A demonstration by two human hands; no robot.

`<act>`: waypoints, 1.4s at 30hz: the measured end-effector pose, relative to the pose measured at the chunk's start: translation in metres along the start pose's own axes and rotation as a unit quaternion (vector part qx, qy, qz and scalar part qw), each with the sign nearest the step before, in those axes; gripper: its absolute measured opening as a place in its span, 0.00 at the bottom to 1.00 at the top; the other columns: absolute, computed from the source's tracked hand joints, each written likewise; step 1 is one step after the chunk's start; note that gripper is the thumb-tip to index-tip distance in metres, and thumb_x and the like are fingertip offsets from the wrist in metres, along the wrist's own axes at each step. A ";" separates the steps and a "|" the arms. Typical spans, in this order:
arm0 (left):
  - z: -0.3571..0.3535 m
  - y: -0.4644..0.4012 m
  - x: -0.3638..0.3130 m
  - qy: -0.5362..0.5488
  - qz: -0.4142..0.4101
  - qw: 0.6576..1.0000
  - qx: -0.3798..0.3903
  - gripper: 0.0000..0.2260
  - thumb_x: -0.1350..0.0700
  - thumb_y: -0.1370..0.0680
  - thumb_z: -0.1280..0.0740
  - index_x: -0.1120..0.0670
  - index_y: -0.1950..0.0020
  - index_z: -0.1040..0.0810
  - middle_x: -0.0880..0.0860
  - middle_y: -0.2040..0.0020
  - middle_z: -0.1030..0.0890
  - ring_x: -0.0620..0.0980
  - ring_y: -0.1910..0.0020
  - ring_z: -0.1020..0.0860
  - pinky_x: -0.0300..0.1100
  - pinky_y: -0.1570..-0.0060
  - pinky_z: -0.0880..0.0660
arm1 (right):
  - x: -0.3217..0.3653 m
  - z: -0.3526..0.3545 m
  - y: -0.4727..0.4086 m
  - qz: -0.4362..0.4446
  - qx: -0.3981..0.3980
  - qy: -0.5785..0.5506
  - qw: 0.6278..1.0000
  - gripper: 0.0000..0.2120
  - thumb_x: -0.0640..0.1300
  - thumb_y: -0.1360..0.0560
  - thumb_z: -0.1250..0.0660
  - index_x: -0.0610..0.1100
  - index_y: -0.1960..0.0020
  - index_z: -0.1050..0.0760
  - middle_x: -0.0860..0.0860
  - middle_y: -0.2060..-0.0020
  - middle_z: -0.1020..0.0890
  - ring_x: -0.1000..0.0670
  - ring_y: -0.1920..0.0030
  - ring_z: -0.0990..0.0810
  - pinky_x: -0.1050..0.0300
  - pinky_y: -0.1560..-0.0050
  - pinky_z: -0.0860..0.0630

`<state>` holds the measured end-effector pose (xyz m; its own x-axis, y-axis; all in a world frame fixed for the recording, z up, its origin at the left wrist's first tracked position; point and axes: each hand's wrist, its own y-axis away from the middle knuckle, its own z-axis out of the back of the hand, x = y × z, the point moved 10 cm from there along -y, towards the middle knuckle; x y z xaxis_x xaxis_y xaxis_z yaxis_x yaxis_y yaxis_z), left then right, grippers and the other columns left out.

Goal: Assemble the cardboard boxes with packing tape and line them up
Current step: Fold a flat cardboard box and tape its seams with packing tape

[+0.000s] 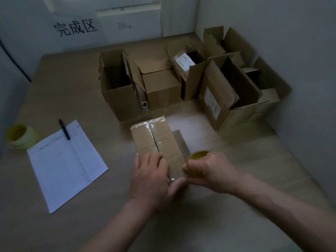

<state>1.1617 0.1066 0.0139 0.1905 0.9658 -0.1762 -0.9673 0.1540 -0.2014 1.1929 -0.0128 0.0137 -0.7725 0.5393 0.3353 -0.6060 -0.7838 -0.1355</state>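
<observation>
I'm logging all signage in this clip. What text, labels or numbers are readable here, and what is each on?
"完成区": on the white sign on the back wall.
Label on a middle open box: print too small to read.
Label on the right box's side: blurred, unreadable.
Paper sheet beside the pen: faint lines, unreadable.
Barcode-like stripes by the taped box: no readable digits.

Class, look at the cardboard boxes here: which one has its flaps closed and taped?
The box under the hands, nearest the camera: clear tape runs along its seam. The others behind stand open-topped.
</observation>
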 end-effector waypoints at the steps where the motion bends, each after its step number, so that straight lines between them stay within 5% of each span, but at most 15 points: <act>1: 0.002 -0.011 -0.010 -0.006 -0.018 1.000 0.011 0.30 0.28 0.29 0.40 0.53 0.46 0.24 0.55 0.41 0.25 0.57 0.40 0.28 0.57 0.37 0.31 | 0.001 -0.003 -0.002 0.001 0.013 -0.005 1.000 0.14 0.62 0.27 0.32 0.57 0.49 0.31 0.56 0.63 0.19 0.52 0.65 0.20 0.59 0.65 0.28; 5: -0.024 -0.039 -0.044 0.040 -0.166 0.974 0.150 0.41 0.31 0.27 0.38 0.53 0.21 0.45 0.54 0.22 0.41 0.54 0.22 0.47 0.51 0.23 0.49 | -0.001 -0.005 0.001 -0.021 0.053 -0.045 0.997 0.16 0.62 0.26 0.32 0.57 0.46 0.32 0.55 0.58 0.21 0.53 0.62 0.23 0.56 0.63 0.25; 8: -0.030 -0.038 -0.041 0.021 -0.200 0.967 0.157 0.43 0.32 0.25 0.39 0.55 0.20 0.49 0.55 0.30 0.29 0.53 0.30 0.35 0.51 0.25 0.45 | -0.021 -0.008 0.020 -0.101 0.100 -0.188 0.972 0.18 0.58 0.28 0.32 0.58 0.40 0.30 0.57 0.53 0.21 0.57 0.55 0.22 0.59 0.55 0.22; 10: -0.026 -0.039 -0.044 0.022 -0.211 0.967 0.138 0.42 0.32 0.26 0.39 0.55 0.21 0.46 0.54 0.35 0.26 0.52 0.35 0.31 0.51 0.27 0.40 | -0.030 -0.010 0.032 -0.123 0.118 -0.210 0.963 0.13 0.59 0.28 0.35 0.57 0.45 0.26 0.59 0.55 0.22 0.58 0.54 0.23 0.58 0.50 0.24; 17: -0.023 -0.060 -0.056 0.070 -0.171 0.968 0.168 0.38 0.34 0.28 0.36 0.48 0.23 0.39 0.49 0.53 0.26 0.47 0.51 0.36 0.45 0.41 0.37 | -0.051 0.021 0.009 -0.073 0.084 0.028 0.993 0.10 0.63 0.24 0.37 0.58 0.56 0.25 0.59 0.61 0.22 0.56 0.56 0.26 0.53 0.44 0.32; 20: -0.036 -0.073 -0.060 0.046 -0.140 0.964 0.222 0.26 0.31 0.29 0.42 0.38 0.33 0.28 0.43 0.62 0.27 0.45 0.55 0.32 0.47 0.41 0.37 | -0.047 0.028 -0.002 -0.041 0.097 0.062 0.993 0.11 0.64 0.25 0.36 0.58 0.52 0.24 0.59 0.58 0.22 0.55 0.53 0.28 0.50 0.44 0.31; 23: -0.047 -0.084 -0.061 0.043 -0.102 0.956 0.272 0.07 0.36 0.26 0.36 0.35 0.53 0.23 0.40 0.66 0.24 0.41 0.57 0.28 0.49 0.39 0.37 | -0.051 0.036 -0.002 -0.036 0.092 0.087 0.991 0.16 0.67 0.27 0.37 0.56 0.51 0.21 0.58 0.54 0.22 0.54 0.51 0.30 0.50 0.46 0.30; 26: -0.053 -0.088 -0.060 0.059 -0.080 0.955 0.280 0.06 0.38 0.26 0.33 0.38 0.60 0.23 0.39 0.69 0.25 0.37 0.61 0.29 0.47 0.42 0.38 | -0.045 0.045 0.008 -0.021 0.008 0.087 0.996 0.16 0.66 0.28 0.35 0.54 0.52 0.21 0.55 0.51 0.21 0.51 0.47 0.27 0.50 0.47 0.29; 30: -0.056 -0.088 -0.052 0.101 -0.032 0.957 0.268 0.09 0.39 0.28 0.29 0.38 0.51 0.19 0.37 0.65 0.22 0.36 0.59 0.28 0.45 0.43 0.40 | -0.084 0.042 0.088 -0.221 -0.205 -0.010 0.954 0.20 0.59 0.31 0.31 0.45 0.48 0.23 0.49 0.50 0.22 0.46 0.49 0.24 0.50 0.50 0.26; 32: -0.056 -0.089 -0.050 0.132 -0.005 0.957 0.257 0.09 0.40 0.29 0.27 0.39 0.51 0.19 0.38 0.66 0.23 0.36 0.58 0.26 0.44 0.43 0.42 | -0.108 -0.001 0.152 -0.365 -0.161 0.002 0.917 0.23 0.59 0.32 0.34 0.45 0.44 0.24 0.48 0.49 0.22 0.43 0.50 0.23 0.49 0.51 0.25; 34: -0.056 -0.090 -0.048 0.149 0.012 0.957 0.249 0.09 0.41 0.30 0.26 0.39 0.52 0.19 0.39 0.67 0.23 0.37 0.58 0.25 0.43 0.42 0.42 | -0.115 -0.053 0.201 -0.456 -0.019 0.040 0.889 0.28 0.59 0.33 0.32 0.49 0.35 0.27 0.49 0.45 0.22 0.43 0.47 0.23 0.48 0.49 0.24; 38: -0.052 -0.089 -0.049 0.160 0.019 0.957 0.243 0.11 0.41 0.30 0.26 0.41 0.50 0.19 0.39 0.67 0.23 0.37 0.57 0.25 0.43 0.41 0.41 | -0.110 -0.088 0.229 -0.471 0.028 0.031 0.881 0.26 0.50 0.27 0.31 0.48 0.30 0.28 0.48 0.45 0.21 0.43 0.50 0.21 0.49 0.53 0.25; 42: -0.050 -0.090 -0.049 0.159 0.022 0.961 0.225 0.12 0.41 0.30 0.26 0.42 0.49 0.18 0.38 0.68 0.24 0.37 0.59 0.26 0.43 0.41 0.40 | -0.087 -0.055 0.223 -0.444 -0.149 -0.151 0.870 0.20 0.51 0.23 0.41 0.48 0.34 0.25 0.54 0.42 0.19 0.54 0.45 0.21 0.64 0.47 0.29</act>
<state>1.2482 0.0350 -0.0077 0.1193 0.8722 -0.4743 -0.9364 0.2576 0.2382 1.1146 -0.2182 -0.0972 0.0841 0.7508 0.6552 -0.9958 0.0398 0.0822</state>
